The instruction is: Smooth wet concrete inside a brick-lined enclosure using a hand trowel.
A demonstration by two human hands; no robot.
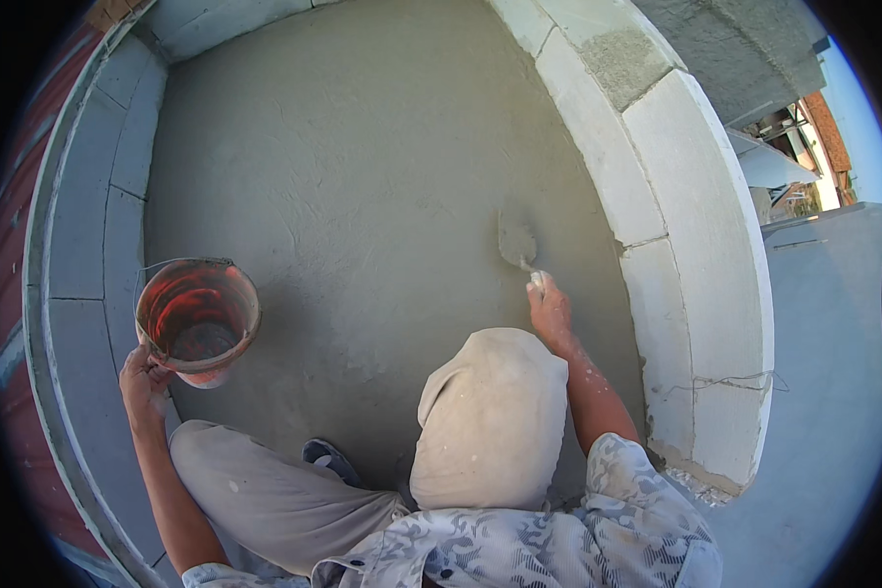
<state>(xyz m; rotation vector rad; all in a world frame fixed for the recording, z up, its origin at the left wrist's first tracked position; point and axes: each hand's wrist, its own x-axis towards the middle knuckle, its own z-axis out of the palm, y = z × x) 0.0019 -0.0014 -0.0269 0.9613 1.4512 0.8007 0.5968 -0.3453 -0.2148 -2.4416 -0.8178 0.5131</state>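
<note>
My left hand (143,384) grips an orange bucket (202,350) with a cement-stained inside and a wire handle, holding it up near the left block wall. Wet-looking grey residue shows in the bucket. My right hand (549,309) is closed round the handle of a pointed trowel (516,237), whose grey-coated blade is over the smooth grey mortar floor (363,176) near the right wall. My bent knee (490,412) rises between my arms.
Low walls of pale blocks enclose the floor on the left (88,206), right (696,274) and far side, with a bent wire on the right one. A red corrugated surface (20,274) lies beyond the left wall. Rough concrete and rooftops show at upper right.
</note>
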